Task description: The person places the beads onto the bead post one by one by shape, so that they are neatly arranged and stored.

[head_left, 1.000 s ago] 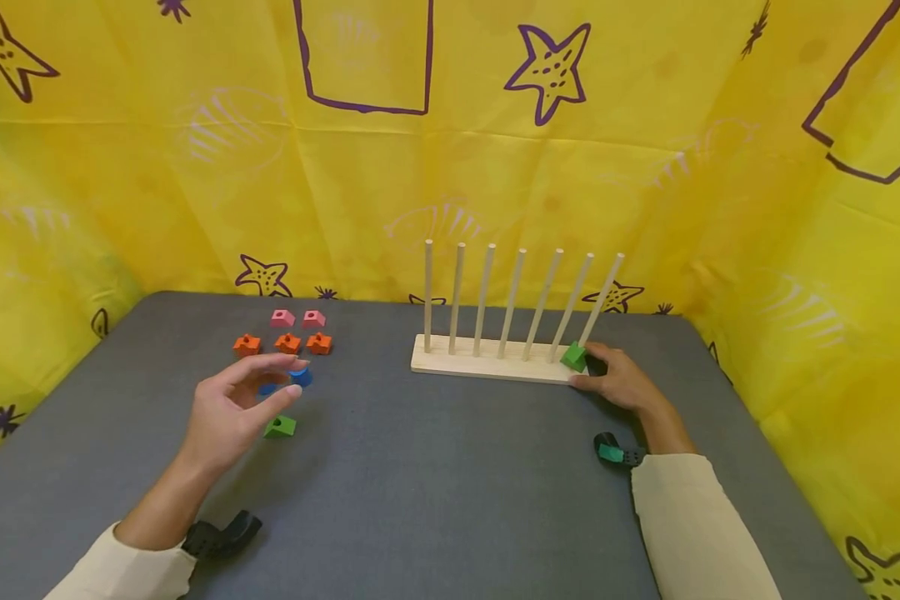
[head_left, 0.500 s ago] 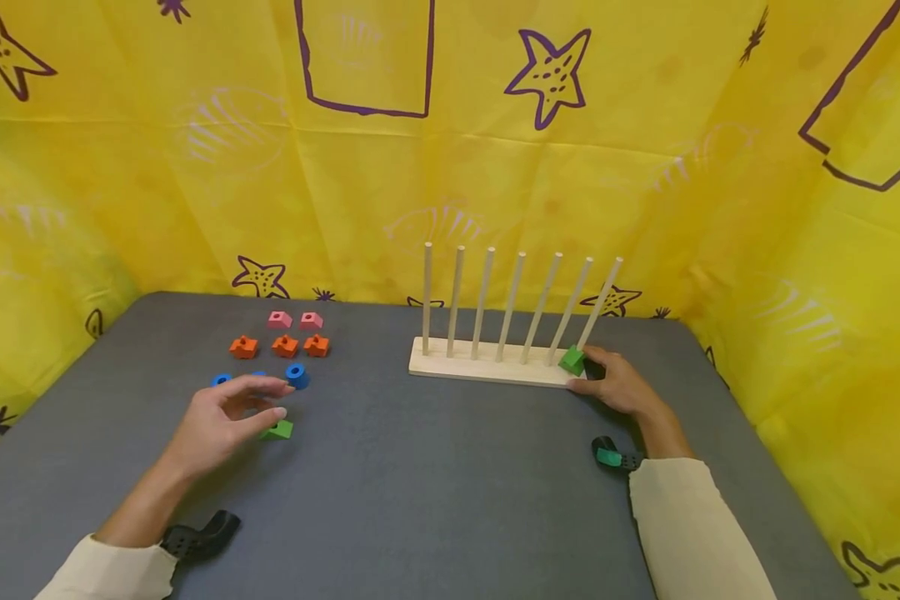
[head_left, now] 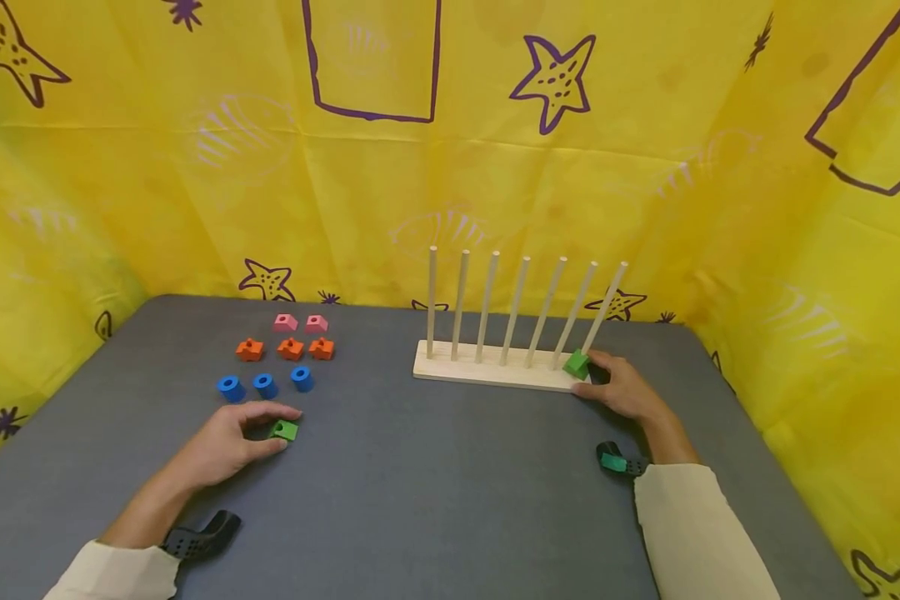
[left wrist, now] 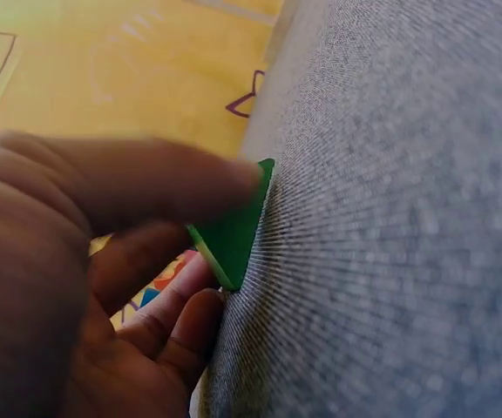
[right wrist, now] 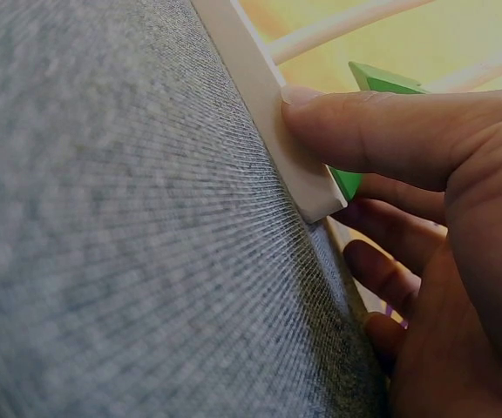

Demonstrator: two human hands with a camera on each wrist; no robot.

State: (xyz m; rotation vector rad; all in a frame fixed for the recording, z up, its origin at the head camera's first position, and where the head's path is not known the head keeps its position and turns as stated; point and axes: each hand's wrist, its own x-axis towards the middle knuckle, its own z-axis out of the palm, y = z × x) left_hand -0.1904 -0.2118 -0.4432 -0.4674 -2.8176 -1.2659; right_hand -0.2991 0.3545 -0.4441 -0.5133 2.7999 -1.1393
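Yellow cloth (head_left: 450,183), printed with purple starfish and pale fish, hangs in soft folds behind the grey table (head_left: 435,500) and at both its sides; the table's covering has a fine woven grain. Toward the right stands a pale wooden rack (head_left: 495,375) with seven rods. The right hand (head_left: 621,390) grips the end of its base, while the left hand (head_left: 225,446) curls thumb and fingers around a near green block (head_left: 286,430) on the table. Another green block (head_left: 576,364) sits at the rightmost rod's foot. Beyond the left hand lie, row after row, three blue cylinders (head_left: 265,386), three orange pieces (head_left: 290,349) and two pink pieces (head_left: 317,323).
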